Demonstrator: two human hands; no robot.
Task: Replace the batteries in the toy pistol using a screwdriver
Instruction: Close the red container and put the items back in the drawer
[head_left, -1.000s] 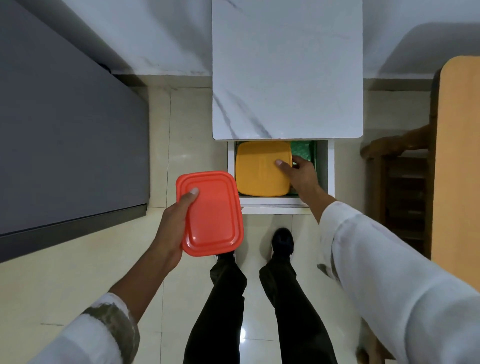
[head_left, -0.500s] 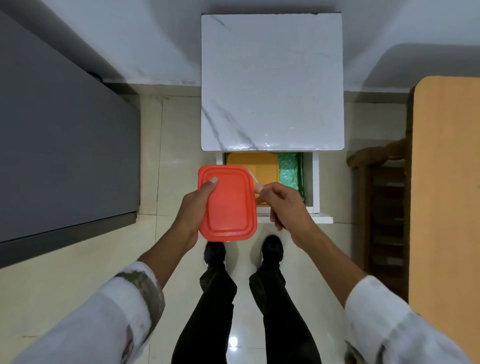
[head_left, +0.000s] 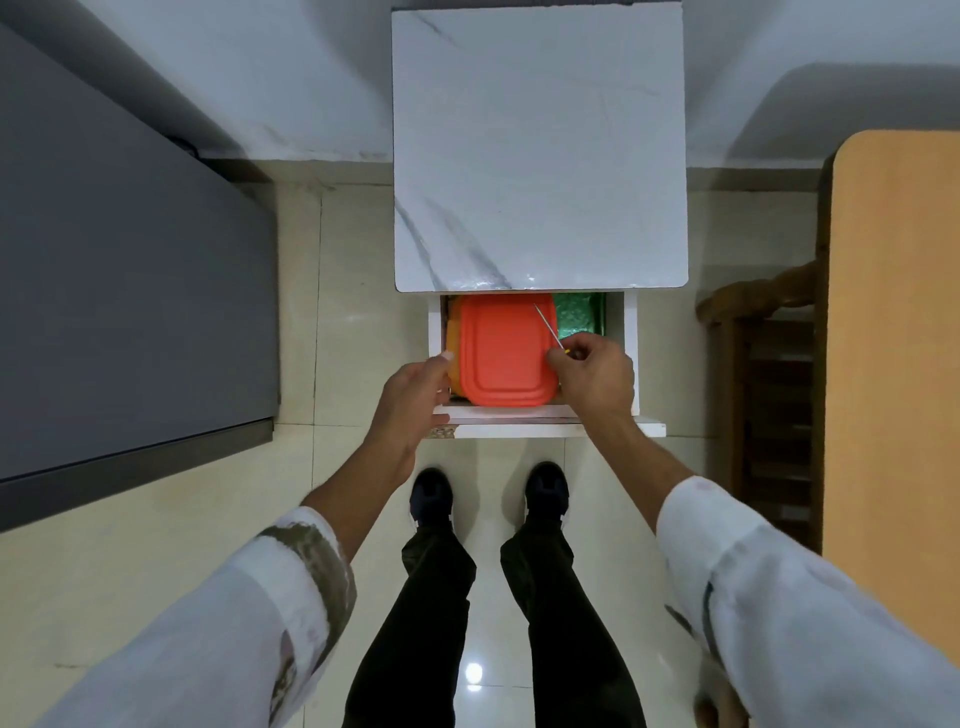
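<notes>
A red plastic lid (head_left: 503, 353) lies over the yellow box (head_left: 454, 338) inside the open drawer (head_left: 628, 358) of a white marble-top cabinet (head_left: 540, 150). My left hand (head_left: 415, 389) grips the lid's left edge. My right hand (head_left: 595, 376) pinches a thin screwdriver (head_left: 548, 327) with a yellow handle, its metal shaft pointing up-left over the lid. No toy pistol or batteries are in view.
A green foil packet (head_left: 579, 314) lies in the drawer's right part. A dark grey surface (head_left: 119, 291) fills the left, a wooden tabletop (head_left: 893, 364) the right, with a wooden chair (head_left: 758, 384) beside it. My shoes (head_left: 431, 496) stand on the tiled floor below the drawer.
My left hand brought the red lid from mid-air down onto the yellow box in the drawer. My right hand left the box and now pinches the screwdriver.
</notes>
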